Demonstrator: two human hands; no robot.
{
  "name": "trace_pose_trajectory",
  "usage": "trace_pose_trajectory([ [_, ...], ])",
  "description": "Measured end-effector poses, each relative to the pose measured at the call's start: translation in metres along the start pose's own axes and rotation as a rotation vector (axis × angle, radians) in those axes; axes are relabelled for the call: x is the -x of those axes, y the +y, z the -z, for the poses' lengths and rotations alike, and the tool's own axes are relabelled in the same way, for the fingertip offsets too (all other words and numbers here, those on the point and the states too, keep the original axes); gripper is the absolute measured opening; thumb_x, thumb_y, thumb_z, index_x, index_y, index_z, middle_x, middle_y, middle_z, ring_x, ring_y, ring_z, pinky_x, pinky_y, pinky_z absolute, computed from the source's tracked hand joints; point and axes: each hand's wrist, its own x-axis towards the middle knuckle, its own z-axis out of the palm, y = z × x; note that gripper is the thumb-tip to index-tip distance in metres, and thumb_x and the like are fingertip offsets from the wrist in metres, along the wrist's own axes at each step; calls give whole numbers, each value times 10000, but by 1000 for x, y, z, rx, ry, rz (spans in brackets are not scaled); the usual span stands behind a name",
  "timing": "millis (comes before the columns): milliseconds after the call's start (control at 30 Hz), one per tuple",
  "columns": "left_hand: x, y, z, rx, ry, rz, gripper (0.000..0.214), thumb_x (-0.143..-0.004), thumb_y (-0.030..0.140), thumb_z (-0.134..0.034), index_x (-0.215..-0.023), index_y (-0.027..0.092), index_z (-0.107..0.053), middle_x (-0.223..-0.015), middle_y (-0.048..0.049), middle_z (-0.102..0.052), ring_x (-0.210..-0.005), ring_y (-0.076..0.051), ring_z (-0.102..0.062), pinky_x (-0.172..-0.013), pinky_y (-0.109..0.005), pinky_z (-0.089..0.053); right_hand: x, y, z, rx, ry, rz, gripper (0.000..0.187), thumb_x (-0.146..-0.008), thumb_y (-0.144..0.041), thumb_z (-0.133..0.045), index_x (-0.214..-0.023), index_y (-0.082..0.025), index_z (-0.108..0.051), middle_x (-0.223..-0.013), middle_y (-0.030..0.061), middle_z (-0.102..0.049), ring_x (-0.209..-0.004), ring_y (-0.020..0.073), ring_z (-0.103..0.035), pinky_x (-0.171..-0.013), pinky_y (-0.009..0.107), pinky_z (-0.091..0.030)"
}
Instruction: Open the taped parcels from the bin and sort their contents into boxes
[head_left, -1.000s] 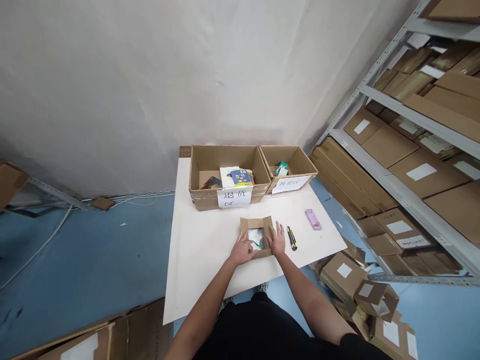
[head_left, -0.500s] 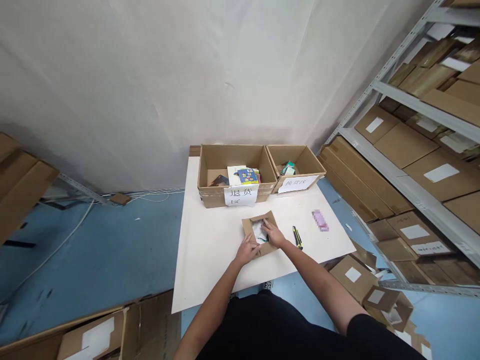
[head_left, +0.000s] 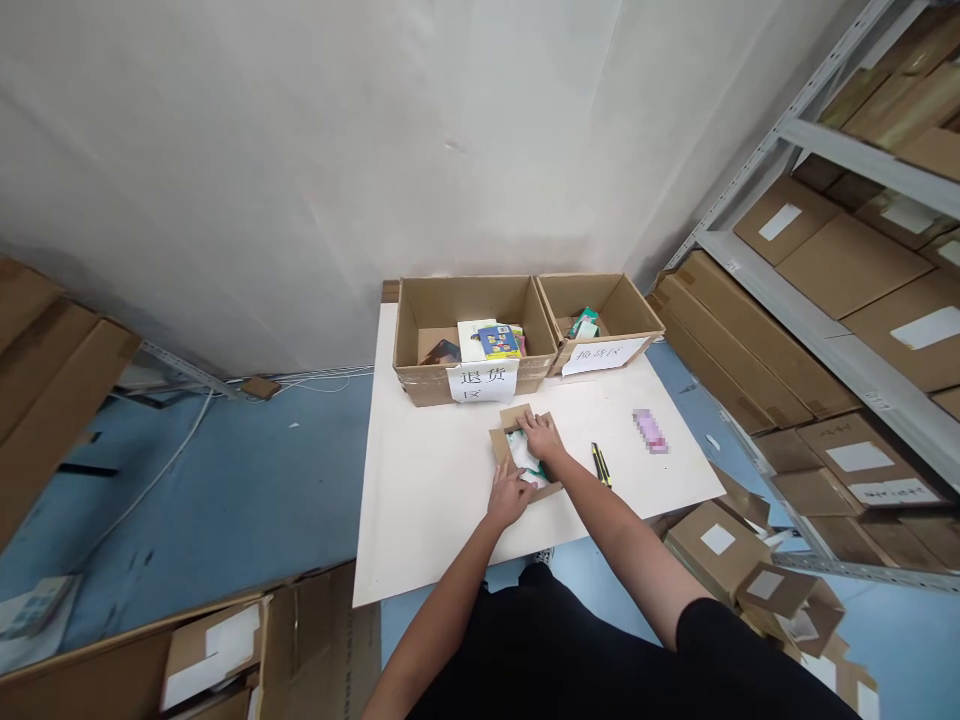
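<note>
A small cardboard box [head_left: 495, 446] stands on the white table with its flaps folded out. Inside it lies a white item with green edges [head_left: 525, 452], partly covered by my hands; its kind I cannot make out. My left hand [head_left: 511, 494] rests at the near left side of the box, fingers stretched over its rim toward the item. Across the far right side lies my right hand [head_left: 541, 438], its fingers spread against the flap and inner wall. A black and yellow box cutter [head_left: 601, 466] lies on the table just right of my right forearm.
Behind stand two larger labelled cartons, a left one [head_left: 420, 388] with books or packets and a right one [head_left: 637, 322] with green and white packs. A blurred pink item [head_left: 650, 431] lies at the table's right. Shelves of boxes [head_left: 862, 270] and floor cartons [head_left: 716, 545] flank the right side.
The box's flaps are spread wider and more of the white and green item shows. My right hand has shifted to the far flap. The camera view has moved slightly.
</note>
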Motion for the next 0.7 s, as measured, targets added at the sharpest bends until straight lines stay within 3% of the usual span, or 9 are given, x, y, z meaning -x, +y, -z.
trace_pose_trajectory([
  [100, 7, -2, -1, -14, -98, 17, 366, -998, 449, -576, -775, 265, -799, -1482, -26, -645, -1627, -338, -164, -1311, -619, -141, -3, 4, -2, -61, -4, -12, 755, -908, -114, -480, -1634, -301, -396, -1748, 72, -260, -1552, 341, -323, -1239, 576, -164],
  [167, 12, -4, -5, -56, -123, 35, 221, -914, 447, -712, -848, 246, -776, -1543, -46, -589, -1636, -366, -103, -1299, -655, -131, -2, 7, -6, -137, 50, 4, 728, -902, -99, -461, -1604, -290, -447, -1737, 61, -298, -1538, 293, -352, -1241, 527, -200],
  [233, 16, -6, -10, -67, -109, 75, 257, -848, 460, -790, -970, 240, -738, -1590, -61, -537, -1639, -384, -61, -1280, -690, -156, 1, 11, -12, -219, 126, 25, 705, -884, -78, -447, -1565, -255, -502, -1716, 73, -345, -1538, 242, -357, -1248, 481, -222],
  [333, 17, -11, -17, 21, -9, 144, 312, -956, 489, -646, -1162, 258, -684, -1603, -67, -519, -1641, -348, -92, -1264, -661, -236, 9, 17, -20, -281, 192, 51, 695, -859, -61, -454, -1528, -223, -549, -1690, 100, -389, -1556, 223, -338, -1269, 478, -206],
  [433, 13, -15, -20, 102, 66, 143, 382, -1053, 445, -443, -1305, 271, -671, -1611, -64, -513, -1638, -302, -131, -1265, -605, -276, 15, 21, -23, -270, 160, 28, 723, -857, -58, -467, -1562, -215, -512, -1707, 118, -350, -1558, 252, -344, -1280, 511, -197],
  [567, 2, -15, -18, 76, -36, 57, 416, -1057, 431, -422, -1033, 290, -812, -1564, 4, -573, -1639, -312, -105, -1294, -630, -203, 15, 25, -14, -205, 58, -53, 774, -858, -45, -492, -1612, -209, -439, -1723, 144, -305, -1571, 299, -320, -1268, 537, -224],
  [633, -2, -14, -15, 41, -115, 26, 382, -1026, 453, -501, -917, 294, -830, -1581, 15, -556, -1641, -339, -83, -1292, -649, -193, 13, 25, -6, -175, -1, -85, 805, -836, -38, -520, -1620, -193, -423, -1721, 163, -301, -1576, 328, -302, -1256, 551, -237],
  [700, -4, -13, -12, -21, -172, -9, 257, -945, 477, -652, -946, 295, -833, -1618, -9, -513, -1639, -375, -65, -1279, -684, -185, 11, 24, 0, -162, -27, -93, 812, -809, -37, -548, -1603, -175, -449, -1705, 179, -331, -1561, 347, -323, -1242, 549, -269],
])
